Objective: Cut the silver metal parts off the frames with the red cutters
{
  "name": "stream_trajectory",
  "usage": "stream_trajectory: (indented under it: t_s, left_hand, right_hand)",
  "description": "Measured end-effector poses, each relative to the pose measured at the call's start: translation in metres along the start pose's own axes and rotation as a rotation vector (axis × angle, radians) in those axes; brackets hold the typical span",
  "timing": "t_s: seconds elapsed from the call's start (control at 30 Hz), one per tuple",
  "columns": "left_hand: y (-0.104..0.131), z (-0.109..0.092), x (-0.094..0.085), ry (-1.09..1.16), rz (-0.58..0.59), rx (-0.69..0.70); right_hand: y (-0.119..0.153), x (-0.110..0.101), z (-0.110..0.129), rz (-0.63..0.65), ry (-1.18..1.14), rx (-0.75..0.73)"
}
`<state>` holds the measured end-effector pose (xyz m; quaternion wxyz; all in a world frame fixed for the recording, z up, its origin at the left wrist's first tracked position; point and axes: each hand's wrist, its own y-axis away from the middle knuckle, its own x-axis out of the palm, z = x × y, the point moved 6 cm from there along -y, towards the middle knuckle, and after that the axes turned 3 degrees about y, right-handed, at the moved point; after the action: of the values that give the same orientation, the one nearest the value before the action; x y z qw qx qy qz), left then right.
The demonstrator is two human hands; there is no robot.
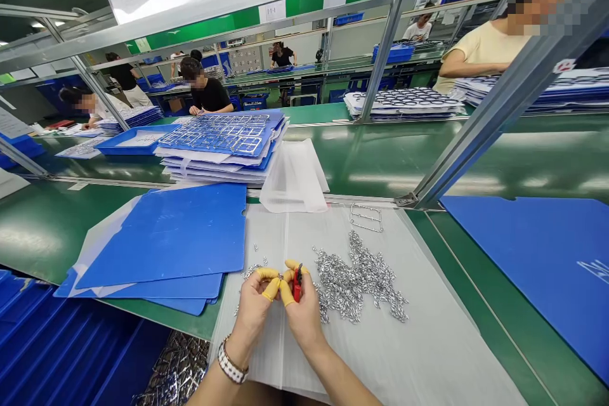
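My left hand (pixel 257 301) and my right hand (pixel 302 304) meet over the translucent sheet (pixel 404 355), yellow covers on their fingertips. Between the pinched fingertips is a tiny shiny piece (pixel 280 277), mostly hidden. Red-handled cutters (pixel 297 284) rest inside my right hand, held by its fingers. To the right of that hand spreads a large pile of small silvery pieces (pixel 352 282). A smaller scatter of pieces (pixel 250 271) lies beside my left hand, partly covered by it. Behind the pile lies a thin metallic frame (pixel 366 217).
Blue sheets (pixel 176 235) lie left, another blue sheet (pixel 537 254) right. Stacked framed parts (pixel 219 136) stand behind, beside a white translucent bag (pixel 295 177). A slanted metal post (pixel 504 89) rises at right. A bin of metallic scraps (pixel 176 371) sits lower left. People sit across the benches.
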<state>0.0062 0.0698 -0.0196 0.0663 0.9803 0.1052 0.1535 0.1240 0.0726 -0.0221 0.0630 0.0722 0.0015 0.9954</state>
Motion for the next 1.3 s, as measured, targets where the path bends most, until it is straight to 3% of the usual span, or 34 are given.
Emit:
stream_trajectory:
  t_s: [0.3,0.63,0.9,1.1,1.3]
  left_hand:
    - [0.008,0.004,0.001,-0.027,-0.002,0.043]
    - [0.011,0.000,0.010,-0.017,0.052,-0.041]
    - [0.012,-0.002,0.004,-0.020,0.075,-0.044]
    - [0.006,-0.006,0.004,-0.121,0.089,-0.044]
    - [0.003,-0.001,0.010,-0.173,0.135,-0.034]
  right_hand:
    - [0.007,-0.007,-0.004,-0.083,0.019,-0.022]
    - [0.012,-0.008,-0.003,-0.061,-0.107,0.049]
    - [0.011,-0.003,-0.008,-0.048,-0.122,0.079]
    - [0.008,-0.008,-0.004,0.019,-0.022,0.027]
    - [0.003,-0.024,0.015,0.076,0.235,-0.029]
